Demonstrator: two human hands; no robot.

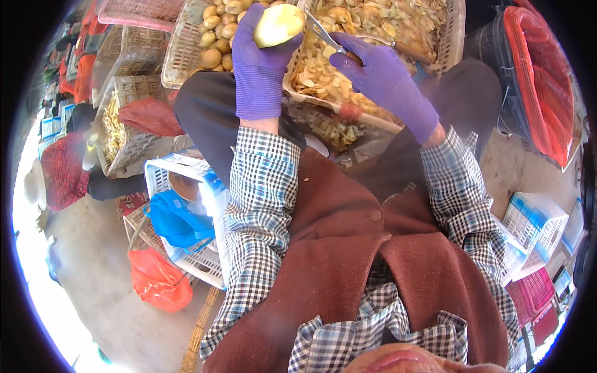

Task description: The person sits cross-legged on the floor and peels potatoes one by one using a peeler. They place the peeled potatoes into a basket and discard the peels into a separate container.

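A pale, largely peeled potato [280,26] is held in my left hand [260,63], which wears a purple knit glove. My right hand [380,74], gloved the same way, grips a peeler [322,31] by its dark handle, with the metal head close to the potato's right side. Below my right hand a crate of peelings [373,112] is heaped with yellowish-brown potato skins. Unpeeled potatoes [219,30] fill a light plastic crate [179,60] behind my left hand. A second tool with a wooden handle [414,52] lies on the peelings.
To the right stands a dark bucket lined with red mesh [536,84]. A white-and-blue crate [158,170] at my left holds a blue bag [179,219]; a red bag [158,284] hangs beside it. A co-worker in red [65,170] sits farther left, near another crate of peelings [113,126].
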